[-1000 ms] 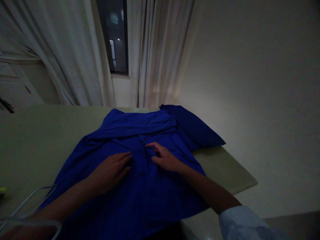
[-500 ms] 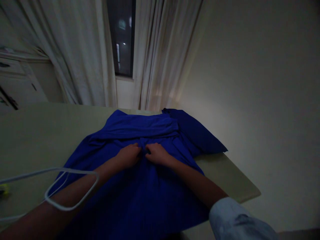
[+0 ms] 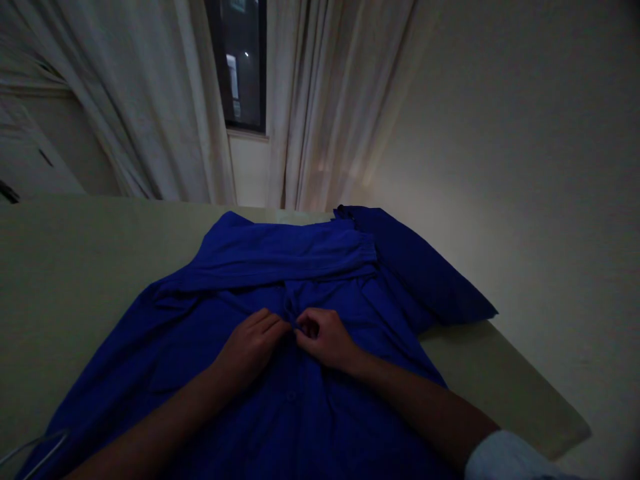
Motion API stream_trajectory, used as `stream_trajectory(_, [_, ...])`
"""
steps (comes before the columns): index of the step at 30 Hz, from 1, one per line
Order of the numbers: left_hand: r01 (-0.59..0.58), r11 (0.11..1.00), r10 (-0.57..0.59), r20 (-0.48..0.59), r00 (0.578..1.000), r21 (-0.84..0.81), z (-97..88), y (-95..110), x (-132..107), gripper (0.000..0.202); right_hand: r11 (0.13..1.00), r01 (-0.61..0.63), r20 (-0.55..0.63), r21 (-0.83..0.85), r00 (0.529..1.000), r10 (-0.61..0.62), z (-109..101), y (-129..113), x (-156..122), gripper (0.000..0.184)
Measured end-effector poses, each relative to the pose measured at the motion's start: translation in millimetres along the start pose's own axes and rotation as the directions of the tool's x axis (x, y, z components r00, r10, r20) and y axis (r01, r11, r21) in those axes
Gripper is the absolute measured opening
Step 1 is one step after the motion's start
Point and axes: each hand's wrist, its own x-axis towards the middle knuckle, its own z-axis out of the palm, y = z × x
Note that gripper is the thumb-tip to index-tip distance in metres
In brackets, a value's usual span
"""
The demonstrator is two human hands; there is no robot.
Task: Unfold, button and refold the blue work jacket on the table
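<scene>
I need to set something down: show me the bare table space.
Most room: the tabletop left of the blue button-front garment, short of the white cable at lower left. A smaller patch lies right, between the dark blue cloth, the garment and the table's right edge. Crowded: the garment's middle, under the left hand and right hand.

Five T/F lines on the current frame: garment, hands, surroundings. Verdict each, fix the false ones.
1. The blue garment lies on the table. True.
2. Both hands are at its opposite edges. False: the left hand and right hand are close together near its middle.
3. A window shows between curtains. True.
4. The person's visible sleeve is red. False: the sleeve on the right arm is pale.
5. The left forearm extends over the garment. True.
</scene>
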Motion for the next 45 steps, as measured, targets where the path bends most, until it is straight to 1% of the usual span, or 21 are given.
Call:
stream_trajectory(3, [-0.091,0.991,0.098,-0.068,0.993,0.1,-5.2,3,2,0.021,0.998,0.055,0.028,0.013,0.998,-0.055,-1,-1,-2,0.002])
stream_trajectory(5, [-0.142,0.974,0.16,-0.092,0.983,0.175,-10.0,5,4,0.025,0.997,0.079,0.024,0.002,0.997,-0.079,-1,-1,-2,0.002])
stream_trajectory(9, [-0.278,0.91,0.3,-0.028,0.953,0.308,-18.7,9,10,0.032,0.991,0.134,0.014,-0.032,0.991,-0.133,-2,-2,-5,0.01])
stream_trajectory(11, [-0.314,0.883,0.336,-0.001,0.942,0.348,-21.3,11,11,0.035,0.993,0.114,0.016,-0.011,0.993,-0.114,-2,-4,-7,0.01])
stream_trajectory(13, [-0.324,0.867,0.348,0.007,0.938,0.377,-22.5,14,11,0.037,0.996,0.089,0.023,0.004,0.996,-0.09,-2,-6,-7,0.012])
stream_trajectory(16, [-0.323,0.858,0.348,0.01,0.937,0.4,-22.5,16,10,0.037,0.997,0.078,0.028,-0.003,0.997,-0.078,-2,-8,-7,0.012])
stream_trajectory(18, [-0.304,0.871,0.327,0.005,0.945,0.386,-22.0,16,8,0.036,0.997,0.076,0.039,0.009,0.996,-0.077,-2,-9,-8,0.012])
stream_trajectory(22, [-0.216,0.924,0.237,-0.03,0.971,0.315,-19.6,10,5,0.031,0.992,0.094,0.099,0.089,0.99,-0.103,-6,-12,-9,0.013])
stream_trajectory(25, [-0.146,0.951,0.159,-0.028,0.987,0.272,-16.5,5,2,0.026,0.993,0.071,0.132,0.098,0.988,-0.083,-9,-14,-9,0.022])
stream_trajectory(26, [-0.126,0.957,0.136,-0.02,0.991,0.259,-15.3,4,1,0.025,0.994,0.052,0.126,0.092,0.99,-0.064,-8,-14,-9,0.022])
stream_trajectory(28, [-0.096,0.968,0.101,-0.013,0.995,0.232,-13.2,1,-1,0.024,0.997,0.023,0.096,0.073,0.995,-0.03,-6,-13,-9,0.015])
stream_trajectory(30, [-0.076,0.975,0.081,-0.014,0.997,0.208,-11.8,0,-3,0.023,0.999,0.021,0.078,0.049,0.997,-0.025,-4,-10,-9,0.012])
stream_trajectory(35, [-0.086,0.969,0.085,0.015,0.996,0.231,-11.5,-1,-5,0.027,0.997,0.059,0.066,0.044,0.996,-0.062,-2,-5,-8,0.011])
stream_trajectory(39, [-0.068,0.96,0.067,0.012,0.998,0.27,-12.3,1,-4,0.024,0.995,0.02,0.077,0.101,0.997,-0.028,-4,-5,-5,0.012])
stream_trajectory(45, [-0.14,0.928,0.158,-0.024,0.987,0.346,-16.1,7,2,0.023,0.99,-0.045,0.075,0.135,0.997,0.035,-6,-8,-4,0.012])
